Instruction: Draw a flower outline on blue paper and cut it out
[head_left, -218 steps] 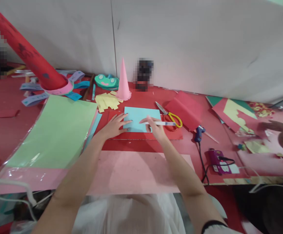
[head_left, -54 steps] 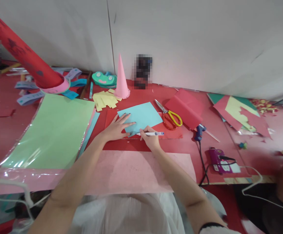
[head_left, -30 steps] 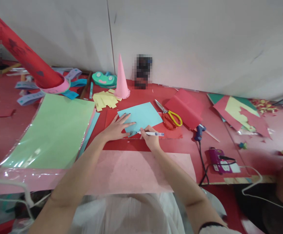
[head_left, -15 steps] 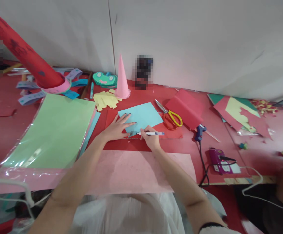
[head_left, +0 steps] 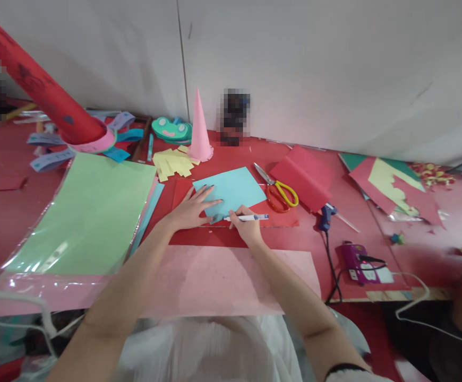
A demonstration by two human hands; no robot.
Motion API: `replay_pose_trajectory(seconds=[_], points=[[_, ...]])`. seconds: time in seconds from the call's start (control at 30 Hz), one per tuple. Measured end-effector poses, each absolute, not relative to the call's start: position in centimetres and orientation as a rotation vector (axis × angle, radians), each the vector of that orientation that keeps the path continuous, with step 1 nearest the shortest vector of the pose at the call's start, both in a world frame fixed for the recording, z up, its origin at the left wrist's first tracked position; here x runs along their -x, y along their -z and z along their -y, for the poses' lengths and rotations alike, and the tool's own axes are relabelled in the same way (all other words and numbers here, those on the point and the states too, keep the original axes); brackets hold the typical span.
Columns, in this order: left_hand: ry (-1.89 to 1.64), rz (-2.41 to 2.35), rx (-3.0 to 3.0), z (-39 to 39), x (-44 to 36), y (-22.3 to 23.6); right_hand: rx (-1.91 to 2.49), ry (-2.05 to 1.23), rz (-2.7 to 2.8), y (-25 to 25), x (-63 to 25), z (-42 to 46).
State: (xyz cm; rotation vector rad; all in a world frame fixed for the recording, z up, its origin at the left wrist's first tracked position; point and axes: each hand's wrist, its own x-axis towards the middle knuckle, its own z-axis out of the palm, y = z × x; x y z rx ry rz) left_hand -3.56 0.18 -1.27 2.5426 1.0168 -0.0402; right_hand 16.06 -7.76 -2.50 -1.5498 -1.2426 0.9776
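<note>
Head view: the table (head_left: 0, 212) carries a green sheet (head_left: 83, 217), a pink sheet (head_left: 231, 276) over its front edge, blue paper (head_left: 239, 185) behind under the spread left hand (head_left: 191, 208), scissors (head_left: 270, 181) by the paper's right corner, a pen (head_left: 253, 217) the right hand (head_left: 247, 228) grips.

We are seeing a cone (head_left: 200, 132) standing beside yellow scraps (head_left: 171, 163), a frog (head_left: 170, 131) lying behind them, and a glue gun (head_left: 327, 217) resting near a power strip (head_left: 354, 259).
</note>
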Motion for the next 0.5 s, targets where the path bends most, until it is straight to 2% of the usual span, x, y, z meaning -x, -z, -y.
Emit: replay_pose_trajectory(seconds=[0.5], points=[[0.041, -1.016, -2.530, -0.14, 3.54, 1.23, 1.557, -0.989, 1.229, 2.28, -16.01, 7.87]])
